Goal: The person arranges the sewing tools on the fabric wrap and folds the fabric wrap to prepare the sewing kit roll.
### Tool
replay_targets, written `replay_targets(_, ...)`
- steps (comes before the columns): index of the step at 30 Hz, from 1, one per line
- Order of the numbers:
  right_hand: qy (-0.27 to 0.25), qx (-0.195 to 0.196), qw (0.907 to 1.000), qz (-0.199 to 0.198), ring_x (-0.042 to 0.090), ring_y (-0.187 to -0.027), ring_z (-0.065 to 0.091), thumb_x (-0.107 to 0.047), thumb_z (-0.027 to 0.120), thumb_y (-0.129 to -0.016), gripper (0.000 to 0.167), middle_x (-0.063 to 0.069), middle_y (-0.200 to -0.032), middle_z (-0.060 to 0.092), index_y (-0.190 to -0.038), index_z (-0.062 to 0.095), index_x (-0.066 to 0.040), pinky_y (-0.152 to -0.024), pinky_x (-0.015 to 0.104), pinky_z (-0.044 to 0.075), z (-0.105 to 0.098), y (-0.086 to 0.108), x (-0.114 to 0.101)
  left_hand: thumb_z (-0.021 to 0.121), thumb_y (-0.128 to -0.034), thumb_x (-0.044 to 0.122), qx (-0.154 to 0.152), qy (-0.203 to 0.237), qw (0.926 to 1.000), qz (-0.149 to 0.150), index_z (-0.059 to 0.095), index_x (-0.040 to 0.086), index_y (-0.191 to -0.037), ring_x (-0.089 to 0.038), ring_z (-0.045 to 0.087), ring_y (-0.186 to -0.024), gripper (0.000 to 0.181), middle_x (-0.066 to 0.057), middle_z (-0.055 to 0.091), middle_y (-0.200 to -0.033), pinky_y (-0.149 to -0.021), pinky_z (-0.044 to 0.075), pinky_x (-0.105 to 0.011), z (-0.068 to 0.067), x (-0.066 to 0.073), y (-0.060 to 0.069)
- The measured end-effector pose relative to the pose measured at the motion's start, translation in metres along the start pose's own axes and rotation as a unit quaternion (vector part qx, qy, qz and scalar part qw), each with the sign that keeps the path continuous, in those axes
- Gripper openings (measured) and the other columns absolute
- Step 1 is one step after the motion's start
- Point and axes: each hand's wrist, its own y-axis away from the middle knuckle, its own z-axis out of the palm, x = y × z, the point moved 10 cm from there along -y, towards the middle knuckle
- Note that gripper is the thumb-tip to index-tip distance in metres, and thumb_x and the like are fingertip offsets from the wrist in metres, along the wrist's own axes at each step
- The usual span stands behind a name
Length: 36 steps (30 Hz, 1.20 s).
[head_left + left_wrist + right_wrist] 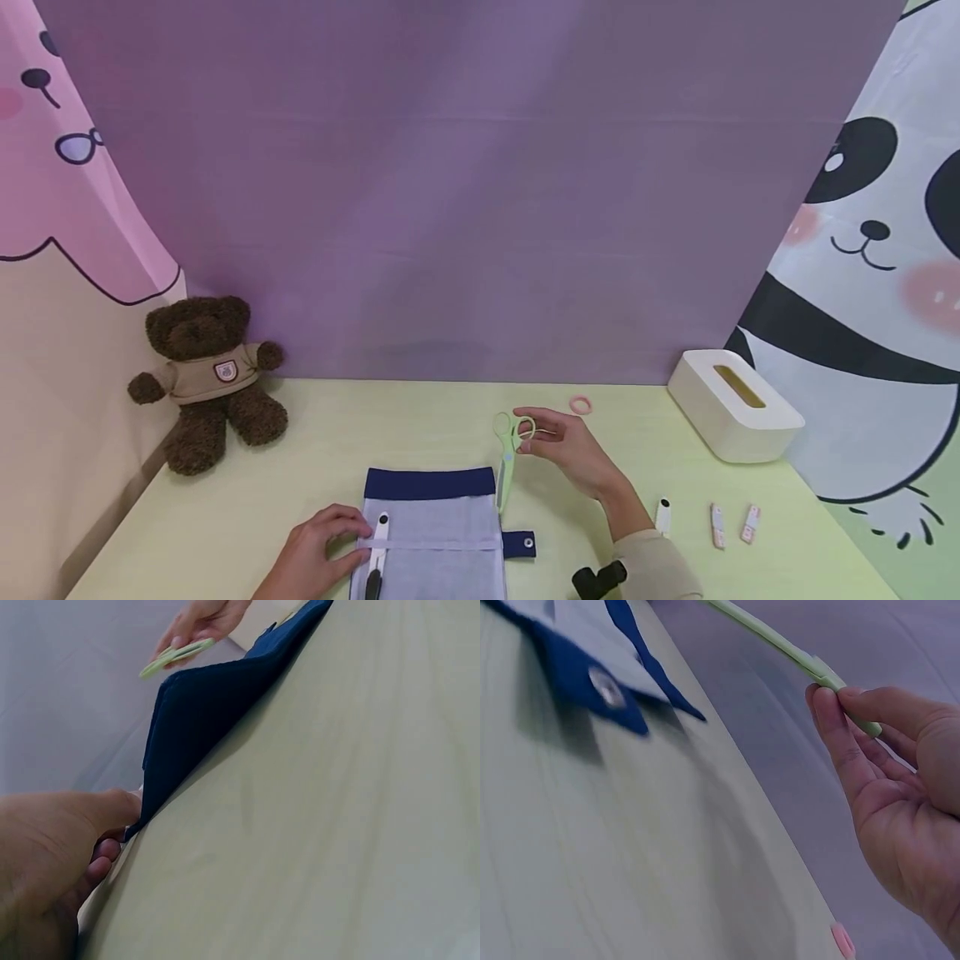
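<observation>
Light green scissors (506, 458) hang with blades down beside the top right corner of a pale fabric pouch (442, 521) with a navy band. My right hand (566, 450) pinches one handle loop between thumb and fingers; the right wrist view shows the grip on the scissors (780, 637) close up. On the pouch's left edge, my left hand (318, 550) pinches the fabric, its fingertips near a slim white-and-black tool (378, 554) tucked under the strap. The left wrist view shows the pouch's navy underside (202, 712) lifted off the table there.
A pink ring (581, 405) lies behind my right hand. To the right are a white tool (663, 517), two small pink-and-white pieces (717, 527) and a white tissue box (738, 404). A brown teddy bear (210, 379) sits at the back left. A snap tab (519, 544) sticks out from the pouch.
</observation>
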Motion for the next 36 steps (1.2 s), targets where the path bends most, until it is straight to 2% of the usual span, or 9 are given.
replay_targets(5,-0.014,-0.021,0.9997,0.007,0.011,-0.104,0.07,0.001,0.071,-0.094,0.055,0.018,-0.12,0.063,-0.146,0.054,0.0,-0.097,0.035,0.059,0.036,-0.014,-0.004,0.086,-0.0842,0.031,-0.004,0.005,0.9999,-0.01,0.077,0.028,-0.093,-0.017,0.067,-0.105,0.013,0.01,0.068,-0.111,-0.095,0.057,-0.036,0.002,0.001,-0.002)
replay_targets(11,-0.034,-0.045,0.9983,0.011,0.018,-0.102,0.069,0.004,0.068,-0.095,0.054,0.023,-0.12,0.062,-0.147,0.053,0.001,-0.1,0.047,0.058,0.079,-0.029,-0.004,0.087,-0.083,0.029,0.002,0.006,0.9999,-0.01,0.077,0.027,-0.093,-0.018,0.067,-0.106,0.014,0.008,0.069,-0.111,-0.096,0.058,-0.04,0.0,0.003,-0.002)
replay_targets(15,-0.035,-0.044,0.9983,0.017,0.018,-0.102,0.07,0.005,0.065,-0.096,0.053,0.027,-0.12,0.061,-0.147,0.053,0.0,-0.097,0.044,0.059,0.099,-0.034,0.0,0.088,-0.0823,0.028,0.008,0.003,1.0,-0.003,0.077,0.026,-0.093,-0.019,0.068,-0.106,0.015,0.009,0.069,-0.11,-0.095,0.058,-0.04,-0.002,0.005,-0.001)
replay_targets(19,-0.037,-0.038,0.9983,0.024,0.014,-0.1,0.07,0.004,0.067,-0.095,0.051,0.027,-0.12,0.062,-0.145,0.055,0.0,-0.096,0.038,0.06,0.112,-0.037,0.007,0.088,-0.0819,0.027,0.01,0.002,0.9999,0.003,0.077,0.027,-0.093,-0.019,0.068,-0.106,0.015,0.009,0.069,-0.11,-0.095,0.058,-0.039,-0.002,0.006,0.0)
replay_targets(27,-0.033,-0.042,0.9984,0.021,0.013,-0.093,0.07,0.005,0.066,-0.095,0.049,0.025,-0.115,0.064,-0.142,0.057,0.002,-0.091,0.035,0.061,0.129,-0.038,0.019,0.086,-0.0839,0.027,-0.018,0.027,0.999,-0.031,0.078,0.024,-0.096,-0.02,0.065,-0.11,0.015,0.004,0.069,-0.114,-0.099,0.055,-0.049,0.002,-0.002,-0.002)
replay_targets(30,-0.033,-0.044,0.9981,0.028,0.013,-0.092,0.07,0.004,0.066,-0.095,0.047,0.023,-0.113,0.065,-0.141,0.059,0.0,-0.089,0.034,0.061,0.133,-0.036,0.021,0.086,-0.084,0.028,-0.017,0.026,0.9991,-0.027,0.078,0.025,-0.096,-0.02,0.065,-0.108,0.015,0.005,0.069,-0.113,-0.099,0.056,-0.048,0.003,-0.002,-0.002)
replay_targets(36,-0.025,-0.066,0.9964,0.046,0.014,-0.093,0.071,0.003,0.067,-0.094,0.045,0.017,-0.11,0.067,-0.137,0.063,-0.003,-0.087,0.032,0.061,0.143,-0.029,0.023,0.086,-0.0838,0.03,-0.005,0.009,0.9999,-0.006,0.078,0.027,-0.094,-0.018,0.067,-0.105,0.014,0.01,0.068,-0.111,-0.096,0.058,-0.04,0.001,-0.001,-0.001)
